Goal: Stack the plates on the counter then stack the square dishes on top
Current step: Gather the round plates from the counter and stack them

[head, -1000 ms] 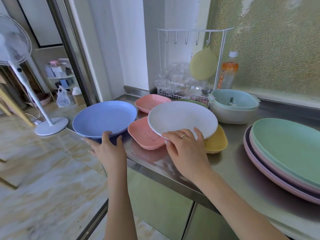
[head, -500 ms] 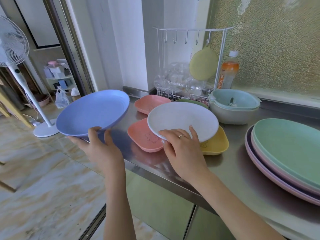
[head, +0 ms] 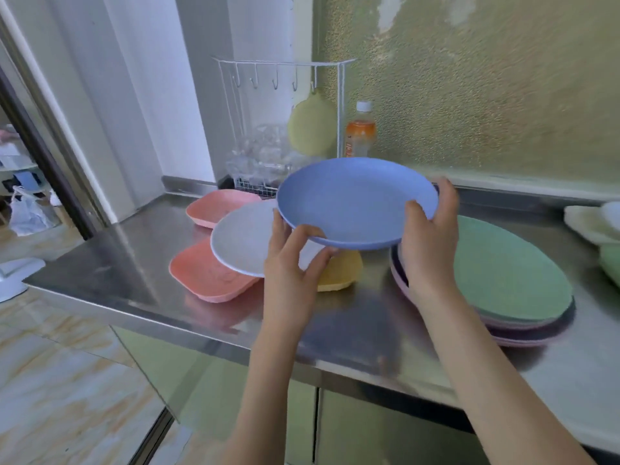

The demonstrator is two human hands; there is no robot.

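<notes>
steel counter [head: 110, 263] beside marbled floor [head: 60, 380]

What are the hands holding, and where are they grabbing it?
Both hands hold the round blue plate by its rim: the left hand grips the near-left edge, the right hand the right edge.

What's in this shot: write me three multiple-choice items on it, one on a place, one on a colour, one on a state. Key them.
1. Where is the blue plate?
A) in the wire rack
B) held above the counter
C) on the floor
2. Which colour tops the right-hand stack?
A) green
B) black
C) red
3. How does the white plate lie?
A) hung on a hook
B) upside down on the floor
C) propped on square dishes

Key: B, the left hand and right hand each grip its rim in the air; A, the green plate lies uppermost; C, it rests across the pink square dish and yellow square dish.
</notes>
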